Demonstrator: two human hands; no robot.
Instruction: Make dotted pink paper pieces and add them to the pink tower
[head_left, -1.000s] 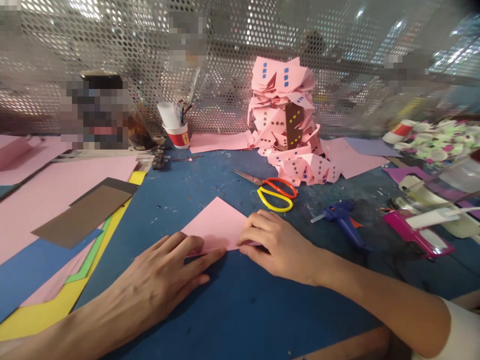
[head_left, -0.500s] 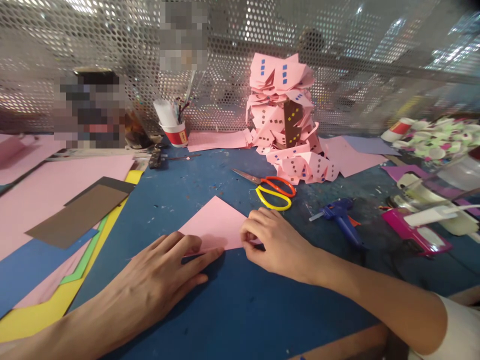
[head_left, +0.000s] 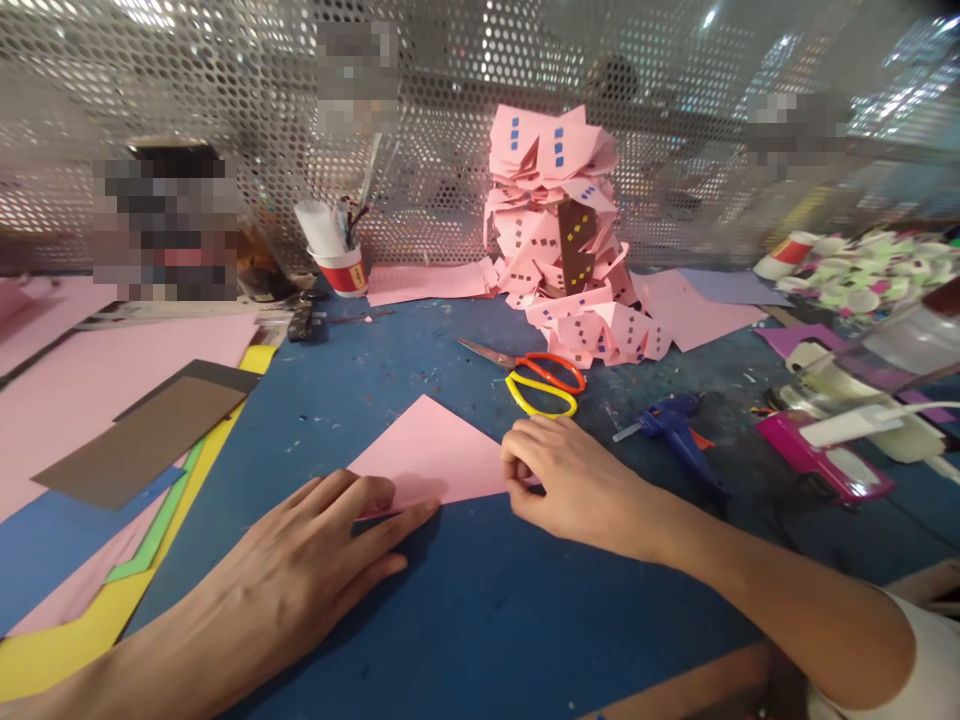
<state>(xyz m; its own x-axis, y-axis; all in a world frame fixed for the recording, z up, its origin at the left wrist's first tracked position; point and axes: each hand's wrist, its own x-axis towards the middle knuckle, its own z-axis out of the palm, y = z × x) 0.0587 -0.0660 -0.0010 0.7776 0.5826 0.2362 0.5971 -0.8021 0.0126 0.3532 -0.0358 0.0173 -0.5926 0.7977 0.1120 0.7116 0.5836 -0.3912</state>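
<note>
A pink sheet of paper (head_left: pixel 431 455), folded into a triangle with its peak pointing away from me, lies on the blue tabletop. My left hand (head_left: pixel 330 540) rests across its left part, with the fingers apart and a fingertip against the near edge. At the right corner, the fingers of my right hand (head_left: pixel 562 475) are closed in a pinch on the paper and hide that corner. Just beyond this hand lie scissors (head_left: pixel 541 398) with one red and one yellow handle.
A pink paper tower (head_left: pixel 559 240) with small coloured squares stands at the back. On the right are a blue glue gun (head_left: pixel 679 430) and a magenta device (head_left: pixel 829 455). Coloured sheets (head_left: pixel 139 440) overlap on the left. A cup of tools (head_left: pixel 341 270) stands by the perforated metal screen (head_left: pixel 442 60).
My right hand has slid right along the near edge to the triangle's right corner. My left hand keeps its place on the paper. The whole view has shifted slightly.
</note>
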